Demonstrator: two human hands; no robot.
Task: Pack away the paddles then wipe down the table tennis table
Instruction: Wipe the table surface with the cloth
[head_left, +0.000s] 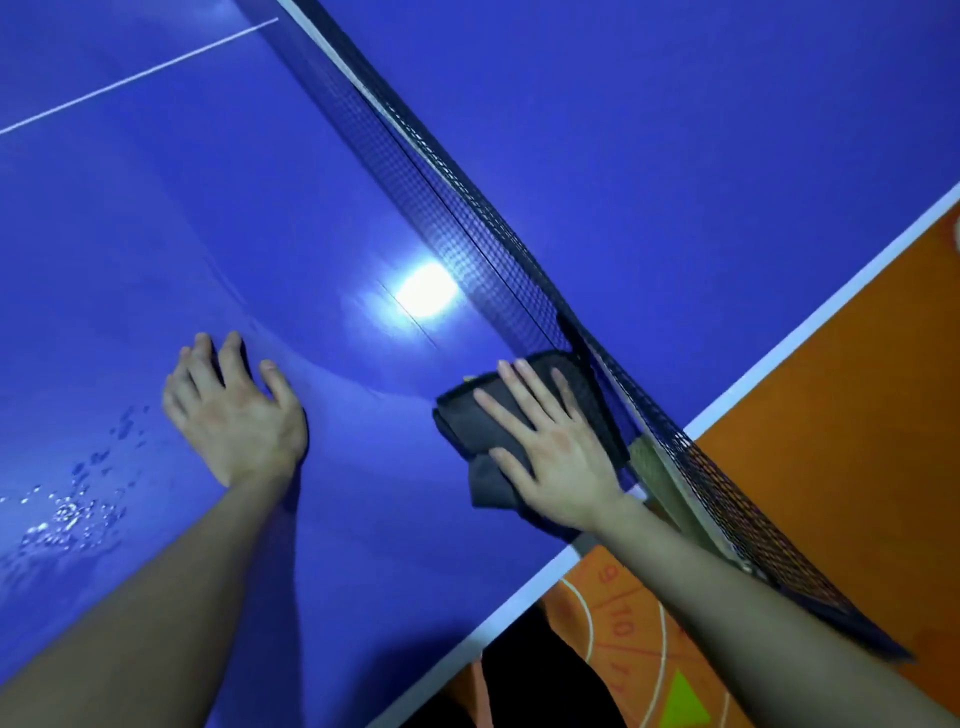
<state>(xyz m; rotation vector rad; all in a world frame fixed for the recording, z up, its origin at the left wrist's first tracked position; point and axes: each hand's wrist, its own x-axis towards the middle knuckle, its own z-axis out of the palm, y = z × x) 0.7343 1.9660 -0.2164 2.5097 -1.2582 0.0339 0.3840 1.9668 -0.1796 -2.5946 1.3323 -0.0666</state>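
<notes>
A black net (415, 171) is stretched just beyond the right hand (556, 457), closing off the far half of the blue worktop (675, 130). Its clamp (654, 467) is fixed at the worktop's white edge, just beside the right wrist. A patch of water droplets (67, 509) is spread on the surface to the left of the left hand (234, 421), and a bright glare (426, 291) is reflected ahead, between the hands. An orange floor (831, 389) with white markings is seen to the right of the right hand. One cloth (467, 421), one net and two hands are counted. The left hand is laid flat, fingers spread, holding nothing. The right hand is pressed flat, fingers straight, on the folded dark grey cloth, whose far corner is set against the net. The cloth's long axis is run roughly along the net, from wrist to fingertips.
</notes>
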